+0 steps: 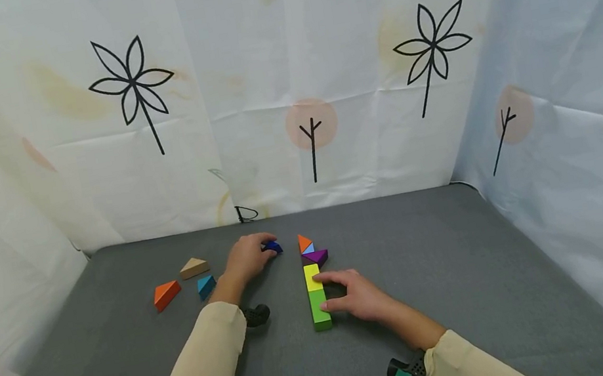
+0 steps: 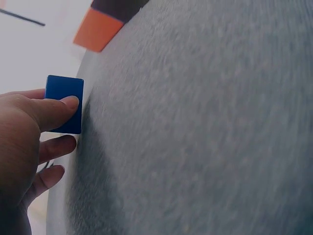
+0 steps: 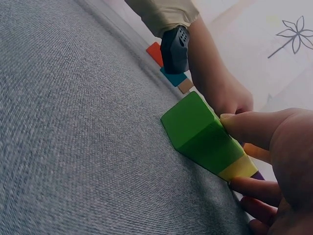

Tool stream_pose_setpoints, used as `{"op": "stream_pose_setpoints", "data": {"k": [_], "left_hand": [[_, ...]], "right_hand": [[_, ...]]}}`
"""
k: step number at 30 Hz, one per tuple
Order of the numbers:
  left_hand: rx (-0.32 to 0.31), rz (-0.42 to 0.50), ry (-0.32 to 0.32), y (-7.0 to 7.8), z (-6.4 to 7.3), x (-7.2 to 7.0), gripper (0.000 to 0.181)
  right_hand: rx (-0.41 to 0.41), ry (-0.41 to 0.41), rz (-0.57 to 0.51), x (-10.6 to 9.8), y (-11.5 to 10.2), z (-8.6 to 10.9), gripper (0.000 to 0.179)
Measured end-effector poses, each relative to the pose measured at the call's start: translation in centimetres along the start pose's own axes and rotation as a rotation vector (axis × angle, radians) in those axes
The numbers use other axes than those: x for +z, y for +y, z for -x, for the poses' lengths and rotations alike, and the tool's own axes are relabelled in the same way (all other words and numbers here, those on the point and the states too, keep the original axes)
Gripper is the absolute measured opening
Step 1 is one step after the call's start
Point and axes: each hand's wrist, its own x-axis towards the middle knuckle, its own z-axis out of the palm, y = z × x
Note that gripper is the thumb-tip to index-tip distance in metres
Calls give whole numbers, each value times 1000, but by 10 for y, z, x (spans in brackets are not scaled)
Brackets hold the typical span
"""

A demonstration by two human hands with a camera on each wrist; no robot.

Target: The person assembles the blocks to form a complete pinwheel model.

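Observation:
My left hand (image 1: 247, 258) pinches a dark blue block (image 2: 66, 85) between thumb and fingers, low over the grey table, left of a row of blocks. In the left wrist view its flat rectangular face shows past the thumb. My right hand (image 1: 355, 295) is at the near end of the row, its thumb touching the green block (image 3: 188, 122) and a fingertip at the yellow block (image 1: 312, 272). Beyond the yellow one, a purple triangular block (image 1: 316, 257), a small light blue triangle (image 1: 309, 249) and an orange triangle (image 1: 304, 242) continue the row away from me.
Three loose triangular blocks lie left of my left hand: a tan one (image 1: 194, 268), an orange-red one (image 1: 166, 295) and a teal one (image 1: 206, 287), close beside the left wrist. A patterned white cloth (image 1: 266, 154) hangs behind the table's far edge and along its sides.

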Motion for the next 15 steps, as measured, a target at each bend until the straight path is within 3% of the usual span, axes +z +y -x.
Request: {"op": "stream_pose_setpoints", "data": {"k": [15], "left_hand": [[44, 14, 8, 15, 0, 14, 33]], "right_hand": [[21, 0, 7, 0, 0, 1, 51]]}}
